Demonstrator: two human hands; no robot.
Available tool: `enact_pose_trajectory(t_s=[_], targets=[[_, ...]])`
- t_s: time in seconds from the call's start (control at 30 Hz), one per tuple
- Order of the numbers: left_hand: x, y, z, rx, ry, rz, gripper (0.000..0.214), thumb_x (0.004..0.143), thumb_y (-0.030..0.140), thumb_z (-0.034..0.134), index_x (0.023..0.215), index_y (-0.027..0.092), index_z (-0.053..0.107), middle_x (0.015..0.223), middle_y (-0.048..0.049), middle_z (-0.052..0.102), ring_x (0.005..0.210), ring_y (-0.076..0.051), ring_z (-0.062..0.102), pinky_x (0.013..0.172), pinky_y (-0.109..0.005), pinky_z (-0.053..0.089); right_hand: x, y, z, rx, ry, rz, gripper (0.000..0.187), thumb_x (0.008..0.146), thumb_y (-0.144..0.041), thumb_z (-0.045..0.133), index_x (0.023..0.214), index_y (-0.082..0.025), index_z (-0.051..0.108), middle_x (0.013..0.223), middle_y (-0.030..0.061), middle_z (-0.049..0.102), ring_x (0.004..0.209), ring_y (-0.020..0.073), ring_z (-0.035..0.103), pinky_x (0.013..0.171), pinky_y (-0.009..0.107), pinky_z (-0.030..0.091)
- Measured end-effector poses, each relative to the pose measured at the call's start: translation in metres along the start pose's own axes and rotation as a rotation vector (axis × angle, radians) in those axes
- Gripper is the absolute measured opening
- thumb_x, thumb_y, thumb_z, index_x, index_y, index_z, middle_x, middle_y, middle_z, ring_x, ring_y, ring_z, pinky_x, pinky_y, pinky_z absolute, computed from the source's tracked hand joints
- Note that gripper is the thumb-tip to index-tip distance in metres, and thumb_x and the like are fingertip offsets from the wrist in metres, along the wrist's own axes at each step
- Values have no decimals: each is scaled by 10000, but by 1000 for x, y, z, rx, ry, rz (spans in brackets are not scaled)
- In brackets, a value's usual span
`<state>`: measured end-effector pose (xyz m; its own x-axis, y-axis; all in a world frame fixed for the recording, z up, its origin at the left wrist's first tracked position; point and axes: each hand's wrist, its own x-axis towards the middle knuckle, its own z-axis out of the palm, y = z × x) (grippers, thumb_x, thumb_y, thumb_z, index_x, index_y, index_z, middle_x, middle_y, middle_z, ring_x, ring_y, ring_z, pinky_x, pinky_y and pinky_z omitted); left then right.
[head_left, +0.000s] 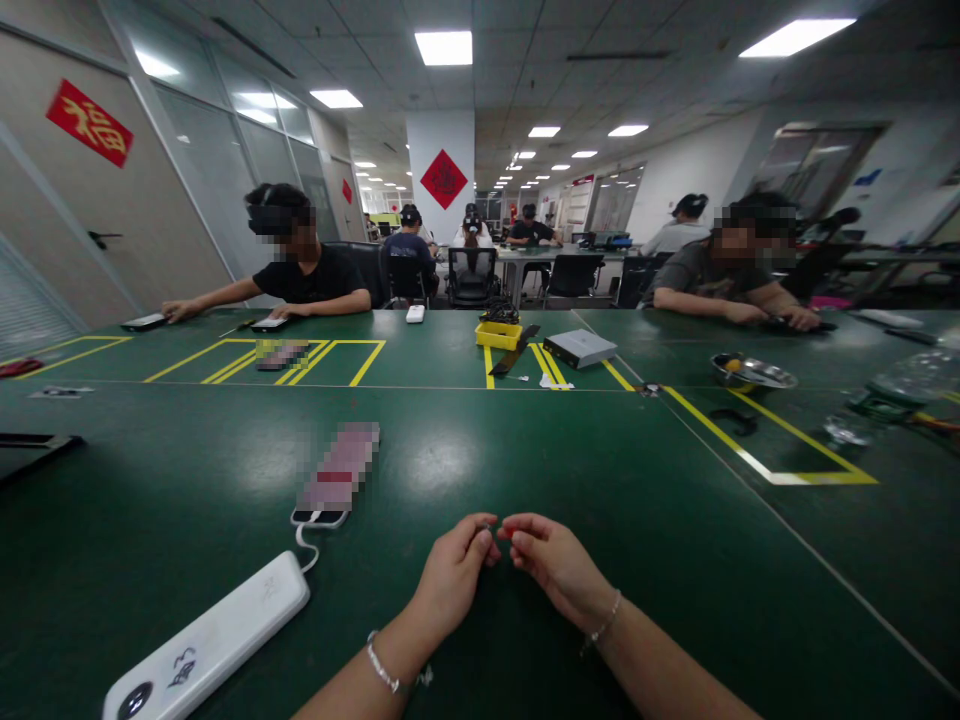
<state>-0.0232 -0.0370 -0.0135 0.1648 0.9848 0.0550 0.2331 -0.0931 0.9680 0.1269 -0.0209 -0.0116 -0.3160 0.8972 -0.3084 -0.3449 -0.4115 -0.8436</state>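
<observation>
My left hand (454, 575) and my right hand (555, 565) meet just above the green table (570, 470), near its front edge. Both have their fingers curled into a pinch. Between the fingertips shows a tiny red thing (506, 533); I cannot make out what it is. Each wrist wears a thin bracelet. To the left of my left hand lies a phone (337, 470), joined by a short white cable to a white power bank (210, 645).
Across the table sit two people (300, 270) (739, 275) with their hands on devices. Yellow tape marks bays. A yellow tray (498, 333), a grey box (579, 347) and a metal dish (752, 372) stand farther back. More people work at desks beyond.
</observation>
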Motion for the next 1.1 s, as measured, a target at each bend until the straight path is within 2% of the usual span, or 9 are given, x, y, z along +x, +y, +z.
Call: enact_pose_trajectory(t_s=[0.1,0.2,0.33,0.5,0.7,0.97,1.1], targets=[[-1,1,1,58,13,4,249,783,282,442,991,197,548,763,-6,591,696,-137,536,654,-253,413,-5,-3,-2,-32,-36,-12,264,662,-349,629,815,-138,587,681,20,590,550,72,490,524,215,383],[-1,0,2,95,63,17,233,738,234,495,965,206,538,764,6,574,694,-136,525,644,-249,407,-6,-4,-2,-24,-59,-32,240,678,-355,615,783,-141,587,634,1,559,560,71,481,532,210,377],[-2,-1,2,98,111,28,151,732,241,513,875,194,511,693,29,538,635,-123,503,601,-234,392,-5,-2,-3,-9,-56,-33,232,631,-269,666,818,-151,595,718,8,580,598,70,492,595,228,394],[-3,3,0,95,36,28,195,816,304,400,892,189,538,699,7,580,664,-136,530,625,-247,401,-5,-2,-3,19,13,-44,255,538,-198,721,768,-155,620,749,5,591,622,72,502,626,232,392],[-5,8,0,303,84,147,186,785,266,467,923,218,582,797,-16,588,714,-150,526,647,-263,406,-6,1,3,-71,87,-97,275,569,-291,704,799,-146,658,709,22,611,581,79,475,594,243,380],[-8,9,4,529,150,317,193,807,290,455,942,204,562,831,-41,599,779,-169,540,706,-310,436,-11,15,15,-78,205,-151,341,606,-357,670,893,-172,663,849,49,634,705,133,510,640,263,393],[-8,7,4,605,206,394,194,804,286,461,949,197,555,814,-43,609,762,-171,553,683,-312,450,-19,20,22,-47,179,-178,383,678,-422,594,975,-183,634,960,59,608,777,147,513,632,252,401]])
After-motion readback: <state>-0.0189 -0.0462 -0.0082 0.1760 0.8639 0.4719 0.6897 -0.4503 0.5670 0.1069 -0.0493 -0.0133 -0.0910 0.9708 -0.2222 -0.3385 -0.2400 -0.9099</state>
